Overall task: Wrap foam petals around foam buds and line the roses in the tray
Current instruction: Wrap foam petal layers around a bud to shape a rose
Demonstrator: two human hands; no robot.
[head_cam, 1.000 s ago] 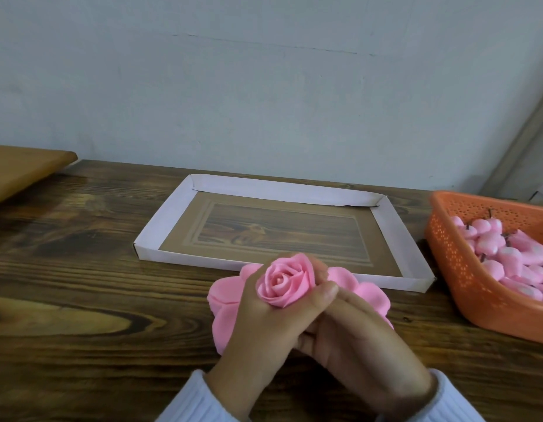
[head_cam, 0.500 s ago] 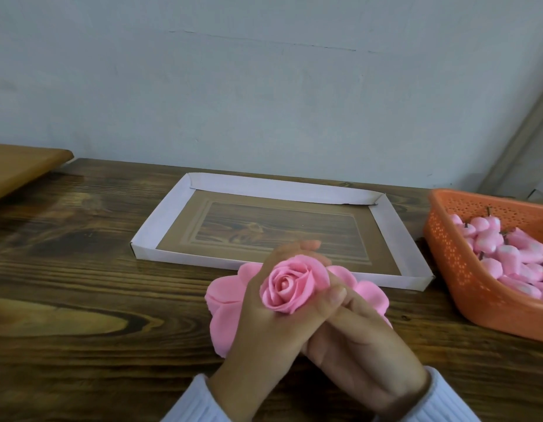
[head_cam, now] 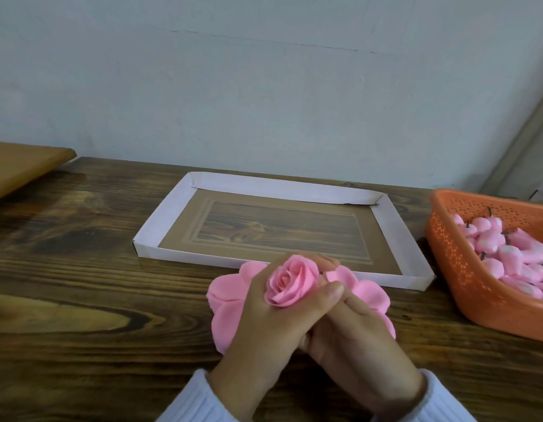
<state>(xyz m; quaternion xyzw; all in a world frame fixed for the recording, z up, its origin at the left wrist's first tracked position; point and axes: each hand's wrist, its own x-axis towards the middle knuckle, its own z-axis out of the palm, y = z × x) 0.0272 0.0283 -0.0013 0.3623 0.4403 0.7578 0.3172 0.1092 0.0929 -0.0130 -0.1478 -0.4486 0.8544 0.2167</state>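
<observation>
A pink foam rose (head_cam: pixel 290 281) sits upright between my two hands, just in front of the tray. My left hand (head_cam: pixel 264 327) grips it, thumb across the near side and fingers curled behind. My right hand (head_cam: pixel 352 336) lies under and against the left one, its fingers reaching to the rose's base; how they hold it is hidden. Beneath the hands lies a pile of flat pink foam petals (head_cam: pixel 226 292) on the table. The shallow white cardboard tray (head_cam: pixel 160 229) stands behind, with no roses in it.
An orange perforated basket (head_cam: pixel 465 275) with several pink foam buds (head_cam: pixel 507 251) stands at the right edge. A lighter wooden board (head_cam: pixel 17 169) lies at the far left. The dark wooden table (head_cam: pixel 81 300) ends at a pale wall.
The rose and both hands have shifted slightly, and the rose has turned a little in the fingers. The petals look wrapped tighter around the bud.
</observation>
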